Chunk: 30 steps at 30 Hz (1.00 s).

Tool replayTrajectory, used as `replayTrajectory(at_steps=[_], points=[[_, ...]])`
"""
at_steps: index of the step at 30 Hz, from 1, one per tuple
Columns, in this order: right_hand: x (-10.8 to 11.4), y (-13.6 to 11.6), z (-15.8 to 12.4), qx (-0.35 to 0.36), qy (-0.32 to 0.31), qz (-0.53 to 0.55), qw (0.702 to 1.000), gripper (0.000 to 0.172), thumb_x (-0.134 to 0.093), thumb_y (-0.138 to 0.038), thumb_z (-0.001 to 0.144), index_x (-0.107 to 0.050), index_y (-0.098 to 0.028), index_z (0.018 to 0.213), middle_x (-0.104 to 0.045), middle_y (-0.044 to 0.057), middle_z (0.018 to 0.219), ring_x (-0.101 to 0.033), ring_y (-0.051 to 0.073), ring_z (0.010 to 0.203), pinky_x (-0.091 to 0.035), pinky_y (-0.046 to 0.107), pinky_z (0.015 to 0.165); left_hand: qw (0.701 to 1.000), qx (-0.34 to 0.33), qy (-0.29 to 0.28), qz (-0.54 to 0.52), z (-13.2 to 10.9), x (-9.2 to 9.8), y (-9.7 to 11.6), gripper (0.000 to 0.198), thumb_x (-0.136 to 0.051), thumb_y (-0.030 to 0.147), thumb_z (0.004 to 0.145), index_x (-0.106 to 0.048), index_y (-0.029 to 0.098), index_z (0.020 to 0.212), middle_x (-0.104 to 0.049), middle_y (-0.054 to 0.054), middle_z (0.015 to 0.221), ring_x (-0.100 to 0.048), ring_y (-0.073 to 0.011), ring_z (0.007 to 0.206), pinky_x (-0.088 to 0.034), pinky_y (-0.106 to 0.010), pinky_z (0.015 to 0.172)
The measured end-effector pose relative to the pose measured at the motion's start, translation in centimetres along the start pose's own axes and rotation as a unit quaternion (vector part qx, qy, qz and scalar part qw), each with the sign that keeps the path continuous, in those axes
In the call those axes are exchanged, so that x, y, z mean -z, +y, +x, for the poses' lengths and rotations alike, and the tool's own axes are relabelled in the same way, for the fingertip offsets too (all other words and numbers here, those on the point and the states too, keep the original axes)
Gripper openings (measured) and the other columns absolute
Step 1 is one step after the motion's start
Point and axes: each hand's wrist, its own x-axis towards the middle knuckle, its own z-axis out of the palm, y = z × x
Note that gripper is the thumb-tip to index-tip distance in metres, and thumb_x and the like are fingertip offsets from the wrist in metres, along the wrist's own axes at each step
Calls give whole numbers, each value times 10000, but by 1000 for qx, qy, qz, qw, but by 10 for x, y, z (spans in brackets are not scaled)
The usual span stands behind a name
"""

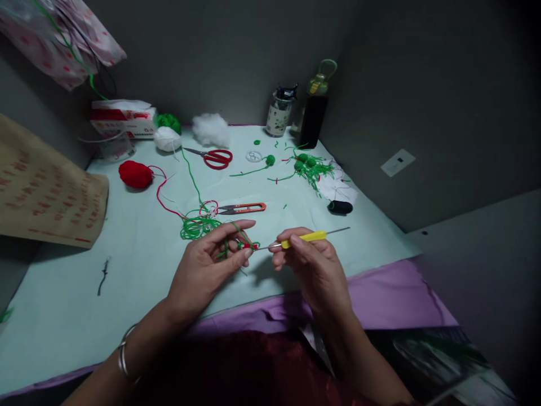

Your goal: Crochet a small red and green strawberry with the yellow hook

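Between the thumb and fingers of my left hand (211, 262) is a small red, green and white crochet piece (248, 246). A strand of green yarn passes over my left fingers. My right hand (319, 265) is closed around the yellow handle of a crochet hook (304, 239), whose thin metal shaft reaches left to the piece. Whether the hook's tip sits inside a stitch is too small to tell. Just beyond my left hand lies a loose tangle of green yarn (196, 226), with orange thread snips (243, 209) beside it.
Red-handled scissors (217, 158), a red yarn ball (135, 174), a white yarn ball (167, 138) and white stuffing (210, 129) lie farther back. Green crocheted balls (306, 161) are at the right, near a dark bottle (313, 115) and a pen cup (279, 115). A paper bag (51, 192) stands left.
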Motion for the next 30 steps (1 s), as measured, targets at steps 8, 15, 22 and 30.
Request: replayTrajectory(at_steps=[8,15,22,30], points=[[-6,12,-3,102,-17,-43,994,122,-681,-268,942,-797,-242,968,-777,19,847,-720,119,697,-612,260,704,997,30,-29,-69,0,-2,-1,424,-794,322,852,-724,291,1269,-486,61,707,-388,-81,589,-340,-232,572],[-9,22,-4,142,9,-75,987,163,-631,-236,985,-789,-272,1005,-756,6,934,-721,110,746,-584,273,759,982,36,-36,-181,0,-7,-8,393,-831,317,838,-756,304,1224,-515,39,790,-417,-69,660,-327,-191,596],[-9,21,-1,176,-7,-132,975,197,-585,-221,1007,-766,-287,1048,-731,-1,895,-688,107,718,-581,269,710,981,31,-32,-189,-2,-10,-5,390,-819,287,842,-762,292,1228,-584,33,752,-341,-55,545,-278,-200,508],[-16,26,-6,444,-8,-455,772,411,-647,-98,938,-704,-300,1291,-744,74,1105,-701,221,1007,-604,378,839,940,89,-27,-329,-2,-15,-2,403,-806,232,839,-760,214,1239,-473,61,685,-231,-19,497,-195,-141,444]])
